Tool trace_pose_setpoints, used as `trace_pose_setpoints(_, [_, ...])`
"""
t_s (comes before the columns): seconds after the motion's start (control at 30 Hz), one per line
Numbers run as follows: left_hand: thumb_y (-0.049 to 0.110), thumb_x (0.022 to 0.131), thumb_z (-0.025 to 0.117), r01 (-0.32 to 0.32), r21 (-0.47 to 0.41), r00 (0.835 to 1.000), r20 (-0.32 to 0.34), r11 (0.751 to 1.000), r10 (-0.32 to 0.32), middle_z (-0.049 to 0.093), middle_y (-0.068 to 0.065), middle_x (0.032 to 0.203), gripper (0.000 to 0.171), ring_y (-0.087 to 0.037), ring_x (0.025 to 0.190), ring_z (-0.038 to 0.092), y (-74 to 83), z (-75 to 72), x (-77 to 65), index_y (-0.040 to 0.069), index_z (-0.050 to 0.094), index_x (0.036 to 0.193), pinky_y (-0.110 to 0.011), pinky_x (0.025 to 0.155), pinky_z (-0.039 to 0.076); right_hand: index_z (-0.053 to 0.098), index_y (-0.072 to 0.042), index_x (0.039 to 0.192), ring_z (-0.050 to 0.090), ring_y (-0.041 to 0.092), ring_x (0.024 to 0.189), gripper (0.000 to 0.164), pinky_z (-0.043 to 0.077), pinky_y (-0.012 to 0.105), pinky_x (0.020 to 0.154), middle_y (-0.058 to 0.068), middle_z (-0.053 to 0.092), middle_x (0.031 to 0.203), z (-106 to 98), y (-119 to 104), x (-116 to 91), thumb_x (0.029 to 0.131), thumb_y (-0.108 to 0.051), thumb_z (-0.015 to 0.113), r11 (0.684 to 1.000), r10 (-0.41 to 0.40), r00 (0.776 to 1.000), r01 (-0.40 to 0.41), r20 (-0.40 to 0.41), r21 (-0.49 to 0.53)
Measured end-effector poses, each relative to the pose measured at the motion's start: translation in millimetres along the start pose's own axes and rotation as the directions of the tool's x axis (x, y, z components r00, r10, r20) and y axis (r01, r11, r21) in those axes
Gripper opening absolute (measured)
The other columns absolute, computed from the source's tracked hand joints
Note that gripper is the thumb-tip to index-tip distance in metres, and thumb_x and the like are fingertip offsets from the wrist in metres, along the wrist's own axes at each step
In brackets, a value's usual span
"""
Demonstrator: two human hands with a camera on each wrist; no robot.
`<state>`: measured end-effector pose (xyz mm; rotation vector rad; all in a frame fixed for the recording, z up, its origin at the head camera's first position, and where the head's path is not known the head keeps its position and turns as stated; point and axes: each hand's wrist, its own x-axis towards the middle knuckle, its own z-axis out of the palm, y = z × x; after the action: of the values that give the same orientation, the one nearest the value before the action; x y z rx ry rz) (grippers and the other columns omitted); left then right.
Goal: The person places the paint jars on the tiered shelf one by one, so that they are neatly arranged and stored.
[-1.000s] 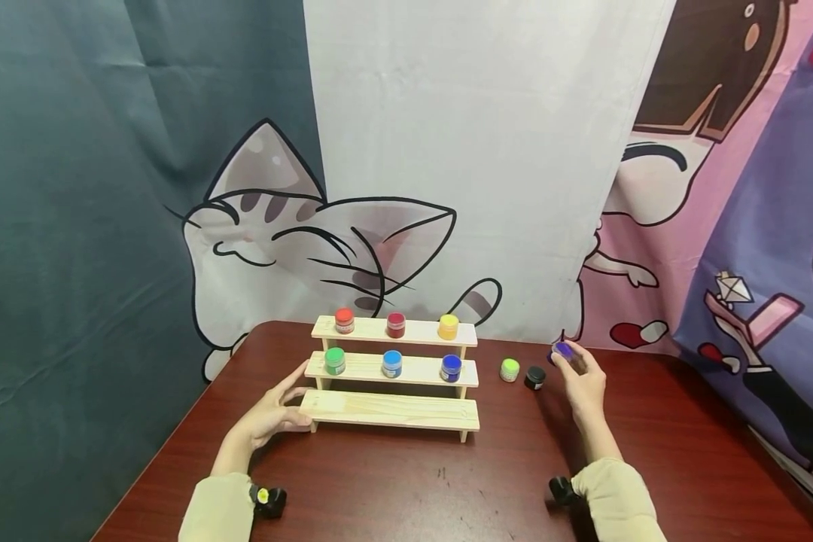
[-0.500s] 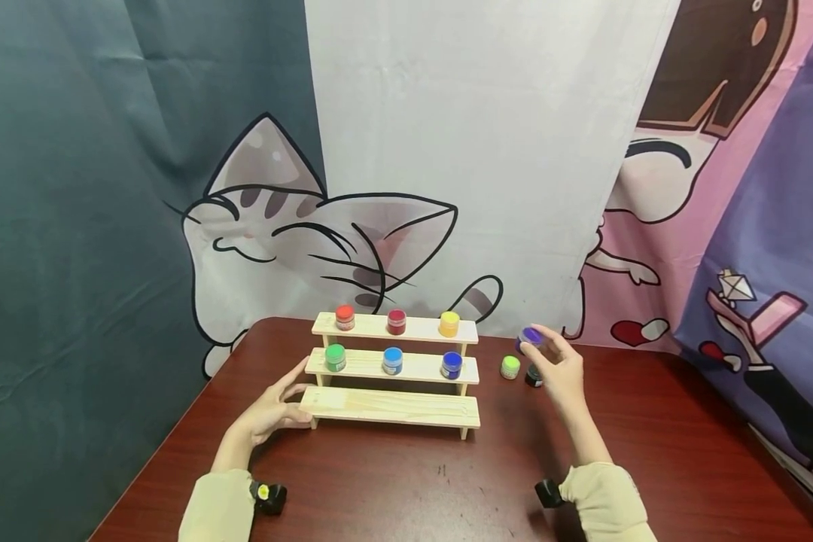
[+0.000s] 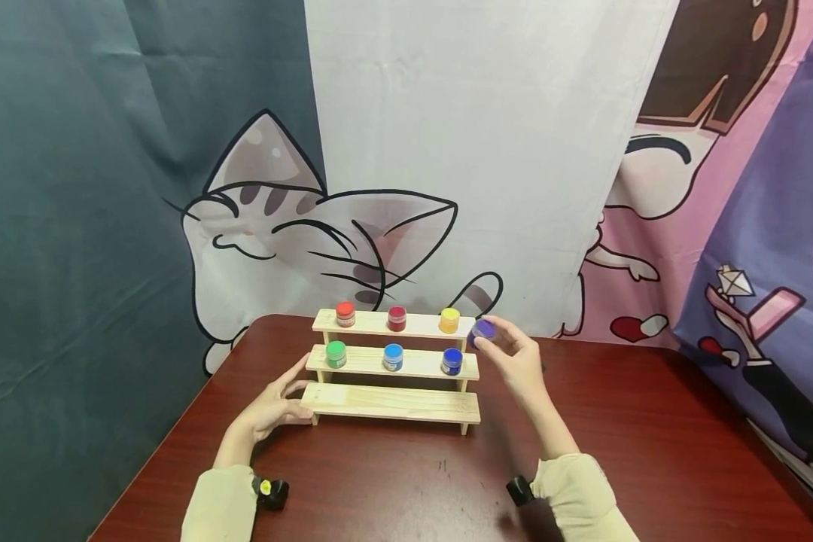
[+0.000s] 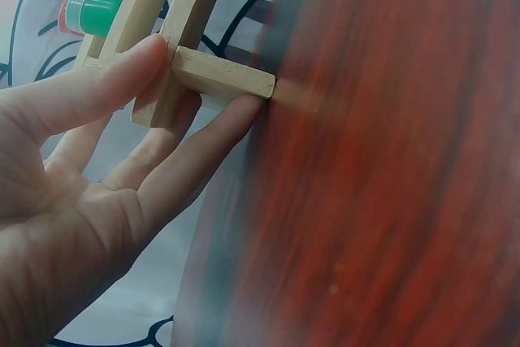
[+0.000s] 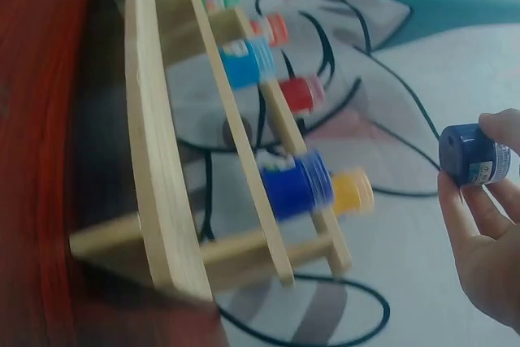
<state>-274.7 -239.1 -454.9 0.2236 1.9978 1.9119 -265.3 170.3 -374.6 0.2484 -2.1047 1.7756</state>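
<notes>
Here, the held jar [image 5: 469,160] looks squat, dark-blue and labelled.

The right fingers [image 5: 457,215] partly hide the purple jar [image 5: 465,152], its label [image 5: 481,173] unreadable.

Pale cream sleeves [image 3: 218,506], wrinkled right cuff [image 3: 561,476], small black wrist cameras [image 3: 519,491], round yellow mark [image 3: 266,488] on the left one

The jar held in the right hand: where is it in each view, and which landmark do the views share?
Head: the held jar shows right of and below centre, by the top right end of the wooden rack.
Left wrist: not in this picture.
Right wrist: the held jar is near the right edge, about mid-height.
Shared landmark: the wooden rack, only partly shown in the left wrist view.
</notes>
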Motion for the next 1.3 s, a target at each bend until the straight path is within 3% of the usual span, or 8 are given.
trace_pose_setpoints(0.13, [-0.011,0.079,0.066,0.01,0.005,1.0,-0.013,1.0,-0.01,0.016,-0.036,0.153,0.109,-0.022,0.087,0.067,0.7,0.1,-0.8,0.027,0.001,0.158,-0.033,0.081,0.058,0.062,0.002,0.125,0.065,0.001,0.084,0.04,0.054,0.015,0.079,-0.007,0.07,0.091,22,-4,-2,0.086,-0.006,0.071,0.999,-0.022,0.999,0.02,0.041,0.047])
trace_pose_setpoints(0.27, [-0.01,0.079,0.066,0.022,0.008,1.0,-0.013,1.0,-0.022,0.019,-0.034,0.153,0.109,-0.021,0.084,0.068,-0.2,0.1,-0.4,0.029,0.001,0.158,-0.033,0.08,0.059,0.065,0.002,0.122,0.066,0.0,0.083,0.039,0.055,0.016,0.077,0.016,0.071,0.099,46,-7,-7,0.085,-0.006,0.073,0.998,-0.041,0.997,0.039,0.063,0.046])
trace_pose_setpoints(0.33, [-0.009,0.079,0.066,0.02,0.011,1.0,-0.015,1.0,-0.019,0.02,-0.035,0.152,0.109,-0.021,0.083,0.068,-0.3,-0.1,-0.1,0.029,0.002,0.158,-0.033,0.08,0.059,0.067,0.001,0.12,0.065,-0.001,0.082,0.037,0.055,0.016,0.076,0.022,0.07,0.1,59,-7,-9,0.084,-0.007,0.074,0.998,-0.058,0.995,0.057,0.082,0.013])
trace_pose_setpoints(0.5, [-0.01,0.079,0.066,0.007,0.019,1.0,-0.011,1.0,-0.007,0.018,-0.037,0.152,0.108,-0.02,0.084,0.068,-1.6,-0.4,0.9,0.026,0.001,0.158,-0.033,0.081,0.059,0.069,-0.003,0.117,0.068,0.009,0.086,0.036,0.057,0.02,0.08,0.019,0.073,0.099,88,-8,-12,0.083,-0.01,0.076,0.995,-0.074,0.982,0.083,0.175,-0.049])
trace_pose_setpoints(0.73, [-0.01,0.079,0.066,0.0,0.017,1.0,-0.009,1.0,0.0,0.016,-0.037,0.152,0.107,-0.02,0.085,0.066,-2.4,-0.1,-0.1,0.026,0.002,0.158,-0.034,0.082,0.058,0.066,-0.002,0.119,0.071,0.031,0.096,0.038,0.058,0.029,0.084,0.02,0.073,0.105,119,-9,-15,0.083,-0.009,0.074,0.997,-0.054,0.955,0.067,0.291,-0.035])
trace_pose_setpoints(0.93, [-0.009,0.08,0.066,-0.003,0.013,1.0,-0.002,1.0,0.003,0.015,-0.038,0.153,0.107,-0.019,0.084,0.066,-0.7,-0.2,1.0,0.027,0.002,0.158,-0.034,0.082,0.059,0.063,0.003,0.12,0.069,0.035,0.1,0.036,0.057,0.03,0.086,0.025,0.07,0.108,143,-6,-23,0.087,-0.006,0.07,0.998,-0.043,0.914,0.058,0.404,-0.025])
trace_pose_setpoints(1.1, [-0.01,0.08,0.067,-0.001,0.018,1.0,0.0,1.0,0.001,0.015,-0.038,0.153,0.108,-0.021,0.089,0.067,-0.1,0.3,1.3,0.026,0.001,0.158,-0.036,0.083,0.059,0.061,0.007,0.123,0.067,0.04,0.104,0.038,0.056,0.042,0.089,0.028,0.068,0.114,163,11,-29,0.088,-0.004,0.068,1.0,0.007,0.903,0.002,0.43,-0.02])
trace_pose_setpoints(1.3, [-0.008,0.08,0.066,-0.004,0.017,1.0,0.004,1.0,0.004,0.014,-0.038,0.153,0.107,-0.02,0.089,0.067,-2.7,-1.5,0.3,0.027,0.001,0.158,-0.036,0.083,0.059,0.063,0.003,0.123,0.068,0.036,0.106,0.037,0.056,0.038,0.091,0.024,0.069,0.114,183,36,-38,0.088,-0.008,0.069,0.999,0.015,0.892,0.002,0.452,-0.037])
